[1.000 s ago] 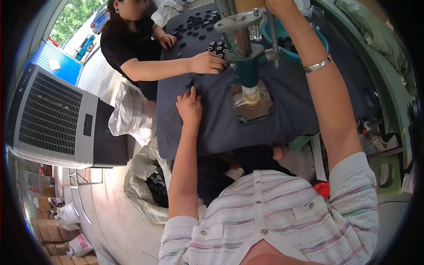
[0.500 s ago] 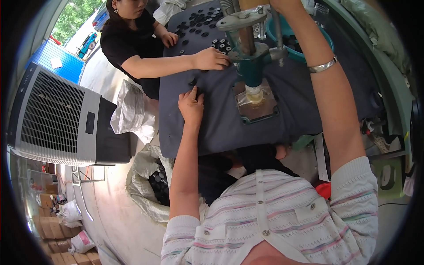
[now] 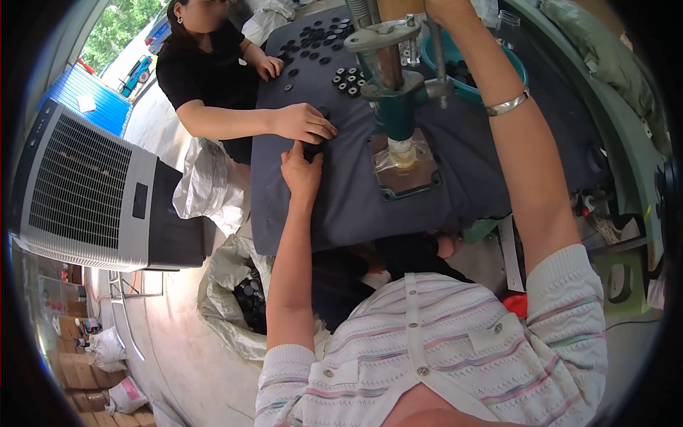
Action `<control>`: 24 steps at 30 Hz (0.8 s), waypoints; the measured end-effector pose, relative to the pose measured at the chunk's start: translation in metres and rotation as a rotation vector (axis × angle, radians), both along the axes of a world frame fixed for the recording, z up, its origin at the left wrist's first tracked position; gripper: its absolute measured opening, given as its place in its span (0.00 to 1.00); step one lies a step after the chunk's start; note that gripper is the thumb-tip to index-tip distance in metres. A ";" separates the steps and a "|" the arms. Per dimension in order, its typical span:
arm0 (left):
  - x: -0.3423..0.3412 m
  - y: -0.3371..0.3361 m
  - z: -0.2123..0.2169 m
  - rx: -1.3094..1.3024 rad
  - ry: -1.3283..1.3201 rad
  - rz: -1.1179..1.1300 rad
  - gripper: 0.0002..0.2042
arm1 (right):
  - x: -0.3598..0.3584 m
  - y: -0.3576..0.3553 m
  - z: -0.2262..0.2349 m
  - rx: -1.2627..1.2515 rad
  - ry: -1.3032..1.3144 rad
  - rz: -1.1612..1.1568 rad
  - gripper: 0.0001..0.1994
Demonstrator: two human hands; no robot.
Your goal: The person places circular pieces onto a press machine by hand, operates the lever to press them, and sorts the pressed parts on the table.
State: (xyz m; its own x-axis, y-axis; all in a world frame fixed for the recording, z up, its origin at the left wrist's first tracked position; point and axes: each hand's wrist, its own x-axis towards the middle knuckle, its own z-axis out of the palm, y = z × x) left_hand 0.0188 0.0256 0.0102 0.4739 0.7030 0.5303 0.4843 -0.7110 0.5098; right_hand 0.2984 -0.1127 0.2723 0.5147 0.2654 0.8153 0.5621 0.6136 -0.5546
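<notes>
My left hand (image 3: 302,173) is over the left part of the cloth-covered table, its thumb and forefinger around a small round black cap (image 3: 312,150). A co-worker's hand (image 3: 306,123) reaches in just beyond it and partly hides the cap. At the top edge of the picture, my right hand (image 3: 448,10) is closed round the upper end of the metal lever (image 3: 437,53) of a green hand press; the fingers are partly cut off. The press (image 3: 395,114) stands between my arms. Below its ram lies a metal base plate (image 3: 418,176) with a pale round die (image 3: 404,155).
Many black caps (image 3: 314,54) are spread at the table's far left, and several with pale centres (image 3: 348,81) lie beside the press. A teal basin (image 3: 523,75) stands behind my right forearm. An open sack of black parts (image 3: 220,292) and an air cooler (image 3: 85,188) are at left.
The co-worker's hand has moved from beside the press leftward and nearer, to my left hand. My left hand now closes round the cap. My right hand stays at the lever.
</notes>
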 end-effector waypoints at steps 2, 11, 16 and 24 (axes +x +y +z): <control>0.003 0.000 0.001 -0.017 0.028 0.022 0.29 | 0.005 0.004 -0.001 0.015 -0.017 -0.014 0.12; 0.008 0.005 -0.005 -0.038 0.004 0.057 0.34 | 0.004 0.002 0.001 0.021 0.009 -0.015 0.11; 0.006 0.002 0.000 -0.130 -0.083 0.057 0.36 | 0.009 0.005 -0.001 0.055 -0.032 -0.018 0.11; 0.016 -0.069 0.040 -0.129 -0.203 -0.263 0.39 | -0.007 -0.012 0.006 -0.070 0.013 -0.199 0.12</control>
